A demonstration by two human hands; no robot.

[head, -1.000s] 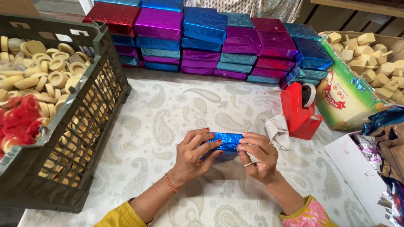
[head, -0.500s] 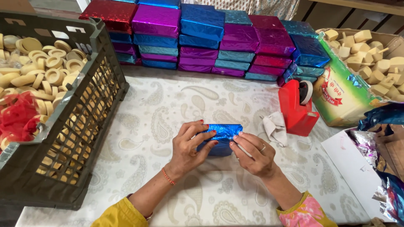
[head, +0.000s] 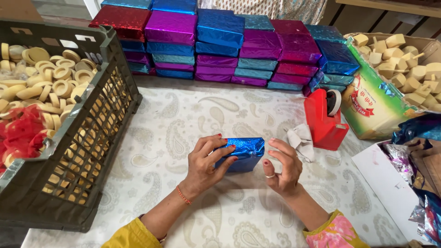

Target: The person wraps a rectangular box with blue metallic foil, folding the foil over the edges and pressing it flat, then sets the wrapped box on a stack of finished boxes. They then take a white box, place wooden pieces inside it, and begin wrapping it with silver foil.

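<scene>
Step in hand, as judged: the foil wrap on one small block is being closed at its end; the next move would seem to call for the loose end flap to be pressed flat and fixed.

- Table covered with a pale paisley-patterned cloth (head: pixel 183 115): fills the middle and lower frame.
- Dark grey plastic lattice crate (head: pixel 98 133): left of frame, filled with cream-coloured round pieces (head: pixel 55 82); a bunch of red mesh netting (head: pixel 18 133) lies inside at far left.
- Stack of flat rectangular packets wrapped in shiny red, purple, blue and teal foil (head: pixel 220 46): runs along the upper edge, several layers deep.
- Open cardboard carton with a green, red and white printed side (head: pixel 372 105): upper right, heaped with cream-coloured blocks (head: pixel 409 59).
- Loose crumpled sheets of blue and silver foil (head: pixel 422 160): right edge, lower half.
- Red plastic tape dispenser holding a roll of tape (head: pixel 324 117): right of centre, just beside the carton.
- Small crumpled white cloth (head: pixel 301 140): touching the dispenser's left side.
- Small block wrapped in shiny blue foil (head: pixel 245 154): centre of frame, resting on the table.
- Left hand (head: pixel 206 160): curled over the block's left half, fingers pressed on top.
- Right hand (head: pixel 280 167): at the block's right end, fingers loosely bent, fingertips close to the foil; actual contact cannot be told.
</scene>
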